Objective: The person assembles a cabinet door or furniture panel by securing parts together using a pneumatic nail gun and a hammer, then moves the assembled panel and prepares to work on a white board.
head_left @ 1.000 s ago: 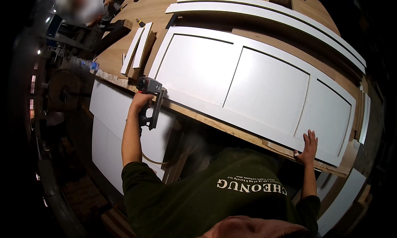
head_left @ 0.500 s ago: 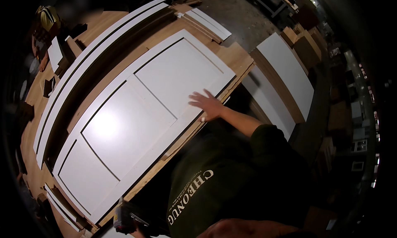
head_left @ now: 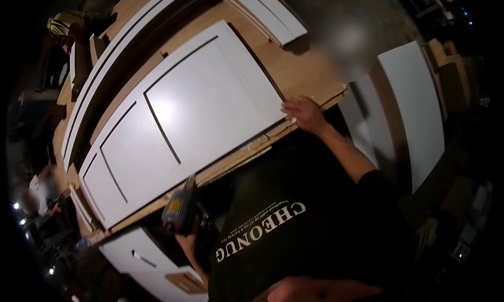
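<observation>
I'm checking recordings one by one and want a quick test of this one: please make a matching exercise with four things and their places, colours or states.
1. tool
2. right hand
3. panel
4. shirt

A. dark, with pale lettering
B. gripped by the left hand
C. at a corner of the panel
D. white, flat on the table

Pairs: 1-B, 2-C, 3-D, 4-A

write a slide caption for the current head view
Left hand grips a dark nail-gun-like tool near the edge of a white panel; right hand rests at the panel's corner.
</observation>
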{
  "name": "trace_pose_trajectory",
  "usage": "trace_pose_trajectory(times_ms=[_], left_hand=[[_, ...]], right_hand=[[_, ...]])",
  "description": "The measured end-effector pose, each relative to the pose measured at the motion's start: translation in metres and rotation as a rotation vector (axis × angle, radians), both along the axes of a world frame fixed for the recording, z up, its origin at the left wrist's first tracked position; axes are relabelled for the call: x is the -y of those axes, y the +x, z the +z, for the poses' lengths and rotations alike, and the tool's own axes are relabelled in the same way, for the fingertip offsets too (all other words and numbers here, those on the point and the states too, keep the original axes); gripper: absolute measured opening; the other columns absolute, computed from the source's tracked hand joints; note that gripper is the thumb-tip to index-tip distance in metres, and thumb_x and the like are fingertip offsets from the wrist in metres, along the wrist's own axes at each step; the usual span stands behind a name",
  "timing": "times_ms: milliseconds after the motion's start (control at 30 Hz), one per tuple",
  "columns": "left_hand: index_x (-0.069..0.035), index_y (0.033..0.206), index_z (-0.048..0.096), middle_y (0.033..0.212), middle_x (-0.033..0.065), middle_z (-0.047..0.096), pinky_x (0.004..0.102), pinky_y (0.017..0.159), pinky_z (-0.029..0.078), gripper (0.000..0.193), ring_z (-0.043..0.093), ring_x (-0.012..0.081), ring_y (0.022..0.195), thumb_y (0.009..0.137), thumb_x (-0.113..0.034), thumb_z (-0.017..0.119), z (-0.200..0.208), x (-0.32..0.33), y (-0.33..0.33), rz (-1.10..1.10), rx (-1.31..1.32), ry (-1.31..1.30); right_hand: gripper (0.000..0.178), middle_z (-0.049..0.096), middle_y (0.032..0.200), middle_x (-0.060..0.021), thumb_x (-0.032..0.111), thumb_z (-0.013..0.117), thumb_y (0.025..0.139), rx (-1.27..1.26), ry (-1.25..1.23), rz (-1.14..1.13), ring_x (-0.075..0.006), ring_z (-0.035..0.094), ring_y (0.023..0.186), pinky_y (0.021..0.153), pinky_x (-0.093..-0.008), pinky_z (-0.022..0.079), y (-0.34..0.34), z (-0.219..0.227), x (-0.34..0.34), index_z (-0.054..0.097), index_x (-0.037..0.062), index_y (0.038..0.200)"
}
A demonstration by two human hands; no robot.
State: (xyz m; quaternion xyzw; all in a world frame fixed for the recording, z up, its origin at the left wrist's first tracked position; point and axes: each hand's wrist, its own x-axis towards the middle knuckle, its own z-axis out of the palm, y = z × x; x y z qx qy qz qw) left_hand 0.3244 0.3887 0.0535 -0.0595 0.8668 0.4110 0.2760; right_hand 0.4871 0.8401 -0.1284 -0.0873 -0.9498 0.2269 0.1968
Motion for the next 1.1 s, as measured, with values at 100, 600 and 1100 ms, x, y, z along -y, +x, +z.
trace_pose_trajectory(times_ms=[100, 600, 1100], left_hand=[[0.004, 0.114, 0.058, 0.109, 0.0119, 0.063, 0.0327, 0.086, 0.049, 0.05, 0.062, 0.0194, 0.095, 0.072, -0.011, 0.08, -0.001, -0.056, 0.022, -0.129, -0.008, 0.071], [0.0, 0.09, 0.066, 0.078, 0.0142, 0.068, 0.0319, 0.066, 0.051, 0.029, 0.067, 0.0253, 0.07, 0.064, -0.012, 0.072, -0.027, -0.192, 0.039, -0.668, -0.246, -0.011], [-0.004, 0.089, 0.067, 0.078, 0.0167, 0.068, 0.0389, 0.067, 0.051, 0.029, 0.065, 0.0359, 0.076, 0.066, -0.019, 0.074, -0.049, -0.258, 0.01, -0.765, -0.172, -0.155]], right_hand=[[0.027, 0.063, 0.118, 0.0023, 0.019, 0.071, 0.079, -0.063, 0.014, 0.108, -0.0192, 0.054, 0.12, 0.101, -0.0438, 0.04, -0.008, -0.01, -0.013, 0.068, 0.016, 0.105], [0.019, 0.064, 0.109, 0.0121, 0.031, 0.07, 0.078, -0.146, -0.012, 0.187, -0.0145, 0.05, 0.124, 0.109, -0.0536, 0.023, -0.018, -0.046, -0.025, 0.069, 0.0266, 0.097], [0.061, 0.036, 0.149, 0.0079, 0.021, 0.067, 0.08, 0.196, -0.223, 0.132, -0.0171, 0.035, 0.137, 0.115, -0.0435, 0.019, -0.028, -0.027, -0.027, 0.046, 0.0306, 0.137]])
